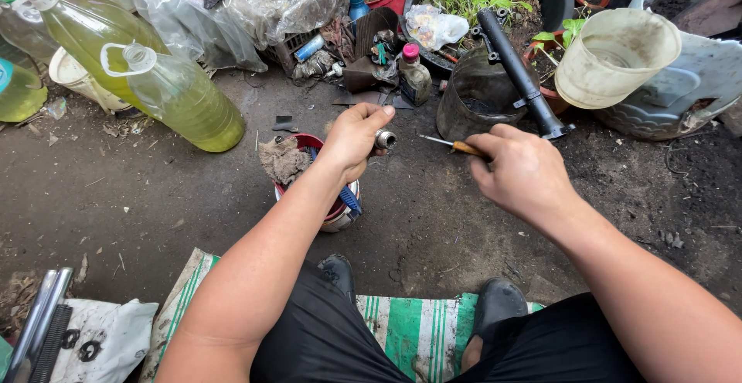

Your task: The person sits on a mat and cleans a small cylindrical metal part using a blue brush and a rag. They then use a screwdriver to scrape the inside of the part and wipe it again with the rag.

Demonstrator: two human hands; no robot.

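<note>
Only 1 view is at hand, the head camera looking down past black-clad knees to oily ground. Up front, the left hand point(354, 140) is clenched around a small metal cylinder point(385, 139), whose open end peeps out beside the thumb and faces right. The right hand point(522, 173) grips a thin screwdriver point(451, 145) by its orange-brown handle; the metal tip points left at the cylinder's mouth but stands just apart from it, not yet inside.

Below the left hand sits a small red-rimmed tub point(338, 214) with a blue-handled brush point(348, 197) lying across it and a grimy rag point(284, 159) draped on its left edge. By my judgement the work is at an early or middle stage: the part is held ready and the tool is aimed, yet nothing shows that picking or scraping inside it has begun, and whether the part is clean cannot be told.

Further back lie 2 plastic bottles point(182, 93) of yellow-green liquid on their sides, a dark metal pot point(471, 97) with a long black tube point(516, 70) leaning over it, and a pale bucket point(614, 57) tipped toward the camera. A green-striped sack point(410, 325) is spread under the shoes point(495, 302).
</note>
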